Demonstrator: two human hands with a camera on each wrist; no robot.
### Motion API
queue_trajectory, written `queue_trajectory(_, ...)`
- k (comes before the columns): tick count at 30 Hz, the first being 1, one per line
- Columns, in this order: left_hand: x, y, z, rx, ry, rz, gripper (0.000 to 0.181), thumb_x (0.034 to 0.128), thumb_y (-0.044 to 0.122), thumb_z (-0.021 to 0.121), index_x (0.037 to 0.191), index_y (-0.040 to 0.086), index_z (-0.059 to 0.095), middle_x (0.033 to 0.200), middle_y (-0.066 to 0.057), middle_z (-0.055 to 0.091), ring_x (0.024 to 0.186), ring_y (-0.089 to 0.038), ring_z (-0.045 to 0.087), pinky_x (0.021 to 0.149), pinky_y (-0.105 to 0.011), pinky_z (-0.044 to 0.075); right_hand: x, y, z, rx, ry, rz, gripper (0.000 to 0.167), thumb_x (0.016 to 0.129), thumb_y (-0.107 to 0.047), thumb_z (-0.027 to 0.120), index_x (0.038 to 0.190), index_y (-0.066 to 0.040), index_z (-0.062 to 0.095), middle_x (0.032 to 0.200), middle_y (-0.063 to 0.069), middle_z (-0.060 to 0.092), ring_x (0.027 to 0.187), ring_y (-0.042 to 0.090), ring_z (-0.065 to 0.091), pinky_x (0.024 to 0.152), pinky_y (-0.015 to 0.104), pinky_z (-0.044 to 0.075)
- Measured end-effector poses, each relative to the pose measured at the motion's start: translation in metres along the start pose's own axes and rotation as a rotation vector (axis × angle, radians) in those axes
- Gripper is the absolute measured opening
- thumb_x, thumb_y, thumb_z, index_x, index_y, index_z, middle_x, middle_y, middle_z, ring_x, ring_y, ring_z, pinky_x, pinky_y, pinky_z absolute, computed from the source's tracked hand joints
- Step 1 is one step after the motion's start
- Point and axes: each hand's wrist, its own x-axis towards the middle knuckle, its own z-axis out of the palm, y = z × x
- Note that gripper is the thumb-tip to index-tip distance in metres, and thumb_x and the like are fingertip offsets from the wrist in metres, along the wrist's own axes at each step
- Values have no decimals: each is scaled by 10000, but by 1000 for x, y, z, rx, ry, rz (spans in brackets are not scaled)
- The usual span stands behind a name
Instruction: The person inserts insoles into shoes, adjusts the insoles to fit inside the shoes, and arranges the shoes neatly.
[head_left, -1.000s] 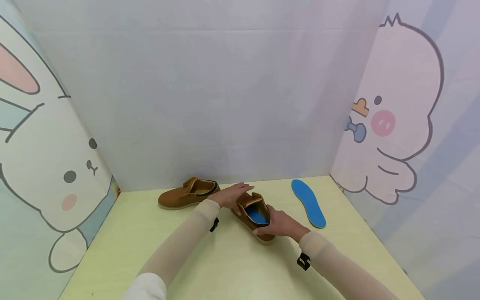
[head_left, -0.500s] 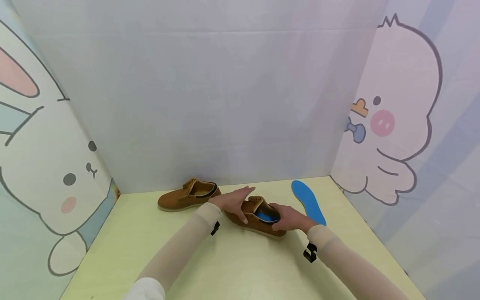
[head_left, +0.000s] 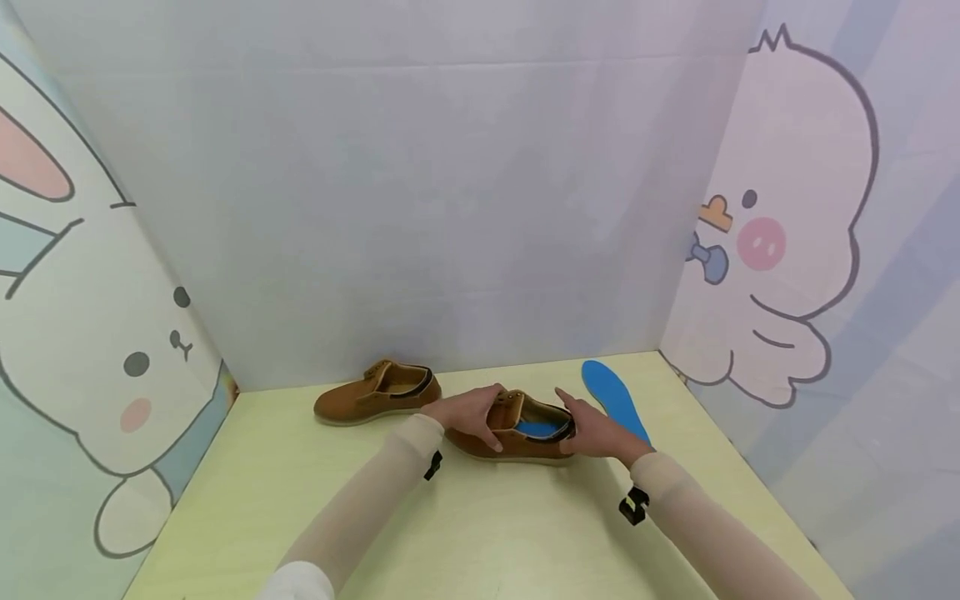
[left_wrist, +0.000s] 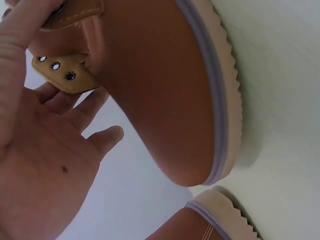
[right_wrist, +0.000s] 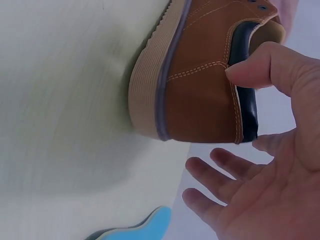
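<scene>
A brown shoe (head_left: 517, 448) rests sole down on the table, toe leftward, a blue insole (head_left: 537, 429) visible inside. My left hand (head_left: 467, 411) holds it around the lace flaps; in the left wrist view the hand (left_wrist: 47, 165) has its thumb over one flap and fingers behind the other of the shoe (left_wrist: 160, 90). At the heel is my right hand (head_left: 600, 432). The right wrist view shows that hand (right_wrist: 265, 185) with its thumb on the dark collar of the shoe (right_wrist: 200, 100), the other fingers loosely spread behind the heel.
A second brown shoe (head_left: 348, 402) stands to the left near the back wall, its toe pointing left. Another blue insole (head_left: 615, 396) lies on the table at the right, partly behind my right hand. Printed cartoon sheets line both sides.
The held shoe has turned from diagonal to nearly sideways, its heel moving right and away from me. My right hand has moved right with the heel, and its fingers have spread.
</scene>
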Motion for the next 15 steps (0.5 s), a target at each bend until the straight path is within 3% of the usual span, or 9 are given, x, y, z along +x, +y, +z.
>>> queue_trajectory(8,2,-2,12,-42,47,19,932,708,400,943,1408,119,396,1248,22,554,1079,-103,562,925,-285,501,-22,13,0,64,64,-32,844,904,-133,676,1597,20,219,1463,345,420,1286,538,472,995,635,442)
queue_trajectory(15,5,-5,19,13,103,45,859,724,424,926,1363,131,433,1213,38,569,1047,-87,573,904,-276,517,-25,23,0,133,106,-15,750,947,-135,630,1577,40,261,1488,362,376,1299,571,440,1019,648,418)
